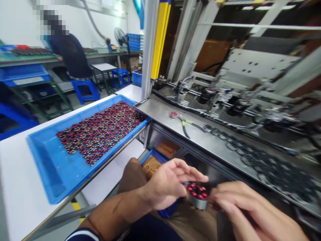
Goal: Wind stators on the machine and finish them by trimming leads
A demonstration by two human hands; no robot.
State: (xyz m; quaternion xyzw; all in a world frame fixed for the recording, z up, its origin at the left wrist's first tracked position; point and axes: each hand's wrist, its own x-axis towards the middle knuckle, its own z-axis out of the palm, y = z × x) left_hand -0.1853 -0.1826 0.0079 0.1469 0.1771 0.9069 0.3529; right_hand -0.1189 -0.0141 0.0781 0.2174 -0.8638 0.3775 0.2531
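A small round motor stator [198, 195], grey-sided with red coil windings on top, is held low in the middle between both hands. My left hand [167, 185] pinches its left edge with fingertips curled. My right hand [247, 209] grips its right side with fingers pressed together. Both hands hover over my lap, in front of the metal machine ledge [200, 134]. A blue tray [54, 164] to the left holds several more red-and-black stators [102, 129].
Another stator [173, 114] and pliers [187, 125] lie on the metal ledge, with a row of black rings [250, 154] to the right. Machine parts and cables stand behind. A seated person in dark blue [71, 53] is at a far bench on the left.
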